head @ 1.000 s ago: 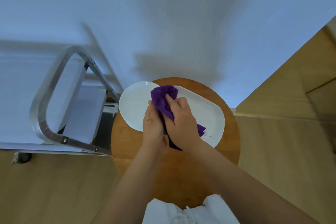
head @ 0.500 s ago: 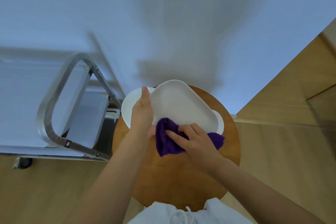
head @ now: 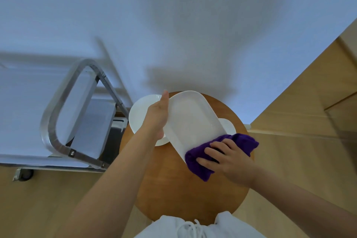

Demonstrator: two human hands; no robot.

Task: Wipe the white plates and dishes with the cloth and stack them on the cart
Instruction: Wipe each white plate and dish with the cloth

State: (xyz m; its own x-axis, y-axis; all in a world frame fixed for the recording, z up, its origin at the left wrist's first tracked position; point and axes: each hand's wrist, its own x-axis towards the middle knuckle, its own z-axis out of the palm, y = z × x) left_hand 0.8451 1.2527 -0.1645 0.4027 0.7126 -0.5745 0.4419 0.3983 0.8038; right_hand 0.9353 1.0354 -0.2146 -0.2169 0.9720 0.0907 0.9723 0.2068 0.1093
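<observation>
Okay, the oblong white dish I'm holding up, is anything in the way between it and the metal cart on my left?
Nothing visible blocks it. The oblong white dish, held by the left hand, only has to pass over the round white plate lying low on the round wooden table toward the metal cart.

White oblong dish (head: 193, 121) tilted up above round wooden table, purple cloth (head: 218, 152) bunched over near end; round white plate (head: 141, 118) lying flat, left.
</observation>
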